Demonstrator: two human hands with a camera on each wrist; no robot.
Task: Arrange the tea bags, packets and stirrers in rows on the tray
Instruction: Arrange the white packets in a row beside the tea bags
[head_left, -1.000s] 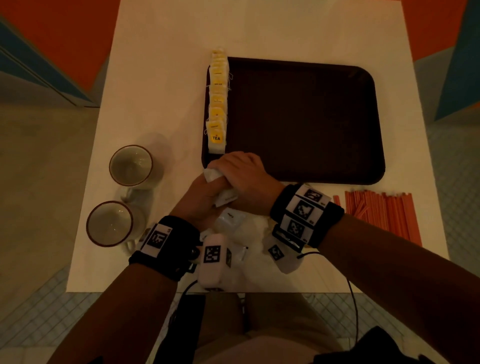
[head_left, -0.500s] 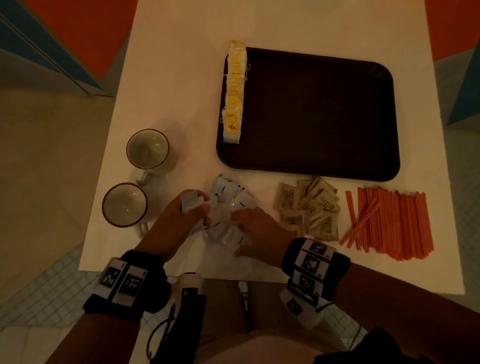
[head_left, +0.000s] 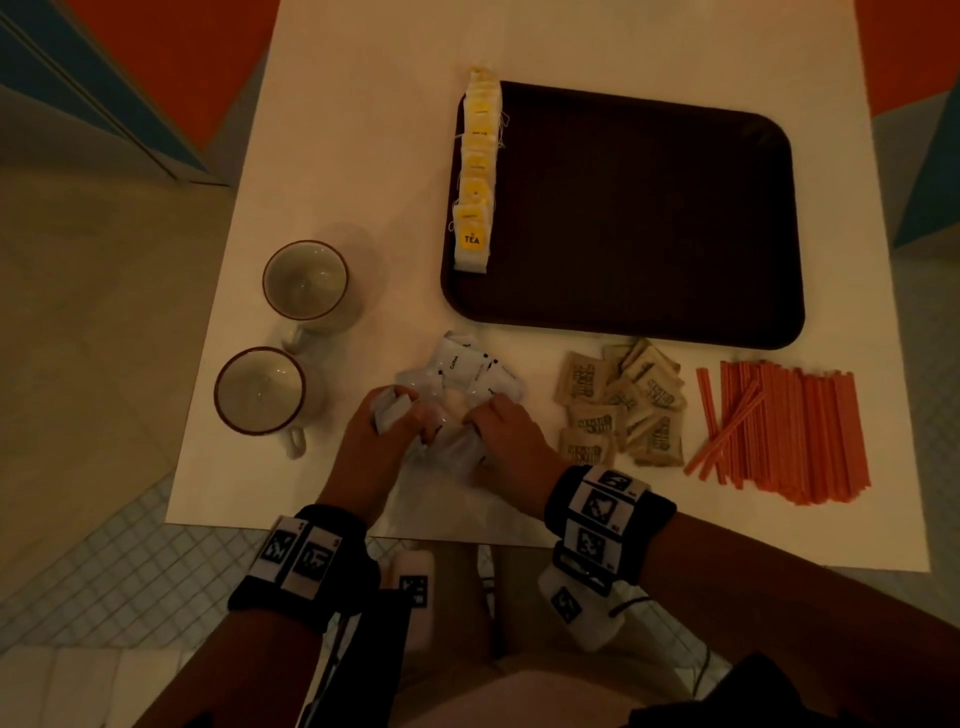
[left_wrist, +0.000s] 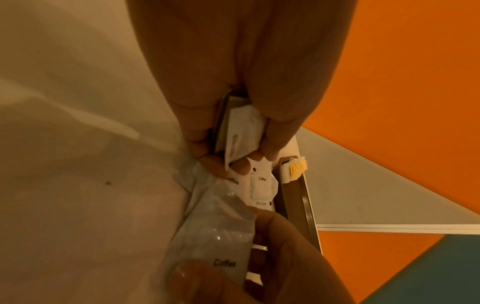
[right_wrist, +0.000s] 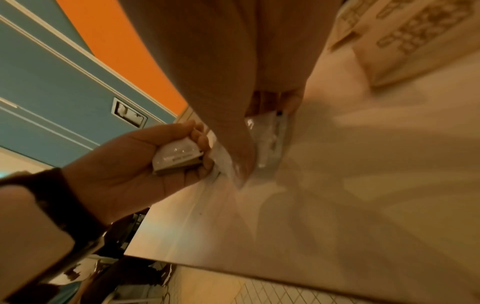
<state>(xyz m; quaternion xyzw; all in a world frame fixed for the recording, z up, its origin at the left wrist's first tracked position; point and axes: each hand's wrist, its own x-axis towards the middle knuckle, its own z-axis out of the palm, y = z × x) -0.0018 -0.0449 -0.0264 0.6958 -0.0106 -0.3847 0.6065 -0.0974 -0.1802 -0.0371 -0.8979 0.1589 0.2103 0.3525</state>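
Note:
A dark brown tray (head_left: 649, 218) lies on the white table with a row of yellow tea bags (head_left: 477, 176) along its left edge. In front of the tray sits a loose heap of white coffee packets (head_left: 467, 369). My left hand (head_left: 387, 415) grips a small stack of these packets (right_wrist: 178, 156) (left_wrist: 241, 135) between thumb and fingers. My right hand (head_left: 493, 423) pinches one coffee packet (left_wrist: 215, 246) at the near edge of the heap. Brown sugar packets (head_left: 621, 402) and orange stirrers (head_left: 784, 431) lie to the right.
Two empty cups (head_left: 306, 283) (head_left: 260, 389) stand left of the heap. The table's near edge (head_left: 441, 538) runs just behind my wrists. An orange and blue wall (left_wrist: 415, 82) lies beyond the table.
Both hands have drawn back from the tray's near left corner to the coffee packet heap. The right hand has closed on a packet there, while the left keeps its stack.

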